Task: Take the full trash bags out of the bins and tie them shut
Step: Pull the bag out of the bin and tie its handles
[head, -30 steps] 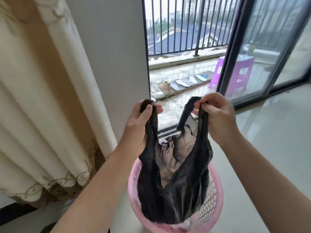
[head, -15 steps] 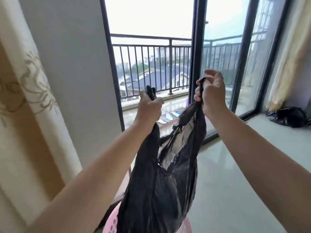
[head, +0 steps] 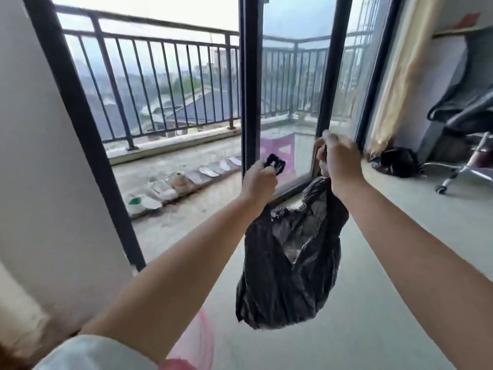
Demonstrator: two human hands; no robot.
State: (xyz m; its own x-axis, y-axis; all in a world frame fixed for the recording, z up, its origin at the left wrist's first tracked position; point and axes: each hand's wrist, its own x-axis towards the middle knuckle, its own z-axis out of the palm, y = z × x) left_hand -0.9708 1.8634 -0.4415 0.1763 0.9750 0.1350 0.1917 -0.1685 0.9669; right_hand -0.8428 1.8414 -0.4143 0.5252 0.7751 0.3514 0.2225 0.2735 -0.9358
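A full black trash bag hangs in the air in front of me, clear of the pink bin, whose blurred rim shows at the bottom under my left arm. My left hand grips one bunched handle of the bag. My right hand grips the other handle a little higher. The bag's mouth gapes open between the two handles, with pale rubbish visible inside.
A second black bag lies on the floor by the curtain at the right. An office chair stands at the far right. The glass sliding door frame and the balcony with shoes are ahead. A wall stands at the left.
The bag has come fully out of the pink bin and swung to the right. Both hands moved right with it and my view turned that way.
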